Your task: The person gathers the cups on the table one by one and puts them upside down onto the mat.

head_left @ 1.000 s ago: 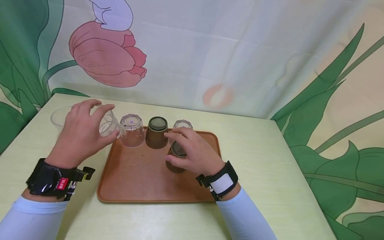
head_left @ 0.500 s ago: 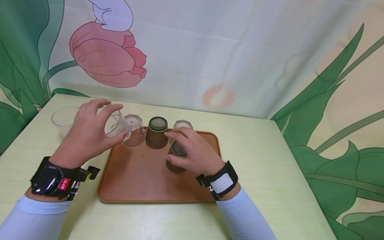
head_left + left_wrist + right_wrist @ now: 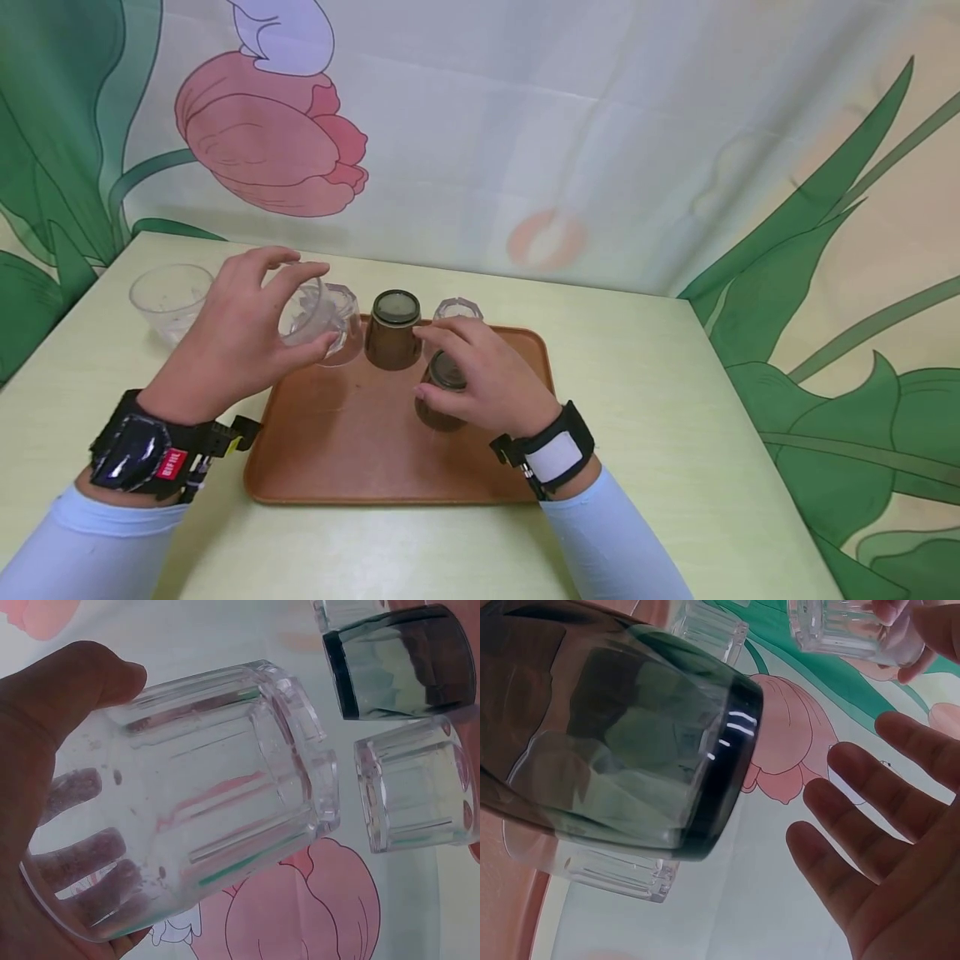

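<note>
My left hand [image 3: 240, 333] holds a clear glass [image 3: 217, 765] between thumb and fingers, above the tray's back left corner. The glass has a faceted base, which points away from the palm in the left wrist view. My right hand [image 3: 495, 379] is beside a dark upside-down glass [image 3: 447, 371] on the tray. In the right wrist view its fingers [image 3: 832, 862] are straight and apart from that glass. Along the tray's back stand another dark glass [image 3: 395, 329], a clear glass [image 3: 347, 321] partly behind the held one, and a clear glass [image 3: 457, 308] partly hidden by my right hand.
The brown tray [image 3: 352, 454] has a raised rim and lies on a pale table [image 3: 637, 417]. A clear, wide-rimmed vessel [image 3: 171, 296] stands upright on the table at the left, partly behind my left hand. A printed curtain [image 3: 465, 150] hangs behind the table.
My left hand has moved right with the clear glass, which now overlaps the back left glass in the head view. The right hand has stayed in place.
</note>
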A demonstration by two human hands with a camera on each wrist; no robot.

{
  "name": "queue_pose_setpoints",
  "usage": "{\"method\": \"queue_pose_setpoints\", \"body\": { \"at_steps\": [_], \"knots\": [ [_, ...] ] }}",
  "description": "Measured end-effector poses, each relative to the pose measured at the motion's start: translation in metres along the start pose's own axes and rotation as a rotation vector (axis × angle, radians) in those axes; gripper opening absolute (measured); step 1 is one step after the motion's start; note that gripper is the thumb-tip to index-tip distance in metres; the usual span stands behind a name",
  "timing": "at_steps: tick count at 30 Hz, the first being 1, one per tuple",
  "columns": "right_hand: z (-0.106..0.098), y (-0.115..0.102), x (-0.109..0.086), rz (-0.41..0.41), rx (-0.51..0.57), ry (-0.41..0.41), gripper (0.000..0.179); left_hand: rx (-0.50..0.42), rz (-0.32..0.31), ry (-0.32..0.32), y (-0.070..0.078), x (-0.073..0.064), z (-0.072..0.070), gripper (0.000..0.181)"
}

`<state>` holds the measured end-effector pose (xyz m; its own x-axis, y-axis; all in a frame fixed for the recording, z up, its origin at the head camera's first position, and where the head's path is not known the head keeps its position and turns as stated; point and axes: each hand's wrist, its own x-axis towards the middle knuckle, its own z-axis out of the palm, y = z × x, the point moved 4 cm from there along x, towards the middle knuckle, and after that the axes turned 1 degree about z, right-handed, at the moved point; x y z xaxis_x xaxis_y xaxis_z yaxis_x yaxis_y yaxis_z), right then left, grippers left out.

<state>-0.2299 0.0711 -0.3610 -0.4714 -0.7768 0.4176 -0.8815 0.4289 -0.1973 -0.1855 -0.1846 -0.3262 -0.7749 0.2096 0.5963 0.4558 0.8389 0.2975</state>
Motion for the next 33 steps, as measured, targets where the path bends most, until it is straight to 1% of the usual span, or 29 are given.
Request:
{"method": "queue_pose_setpoints", "body": {
  "at_steps": [5, 10, 15, 21, 27, 33],
  "knots": [
    [0.001, 0.0, 0.0, 0.007, -0.004, -0.006, 0.059, -0.011, 0.002, -0.012, 0.007, 0.001, 0.0, 0.072],
    [0.0, -0.001, 0.001, 0.011, -0.003, -0.012, 0.059, -0.03, 0.041, 0.004, 0.015, 0.002, 0.0, 0.07],
    [0.0, -0.001, 0.0, 0.019, -0.001, -0.021, 0.061, -0.046, 0.066, 0.003, 0.021, 0.003, 0.006, 0.069],
    [0.003, 0.0, 0.0, 0.025, -0.006, -0.028, 0.062, -0.052, 0.125, 0.032, 0.027, 0.004, 0.011, 0.068],
    [0.003, 0.0, 0.0, 0.024, -0.012, -0.043, 0.064, -0.074, 0.148, 0.035, 0.036, 0.004, 0.013, 0.068],
    [0.005, -0.001, 0.001, 0.034, -0.005, -0.06, 0.068, -0.096, 0.178, 0.047, 0.042, 0.004, 0.017, 0.066]
  ]
}}
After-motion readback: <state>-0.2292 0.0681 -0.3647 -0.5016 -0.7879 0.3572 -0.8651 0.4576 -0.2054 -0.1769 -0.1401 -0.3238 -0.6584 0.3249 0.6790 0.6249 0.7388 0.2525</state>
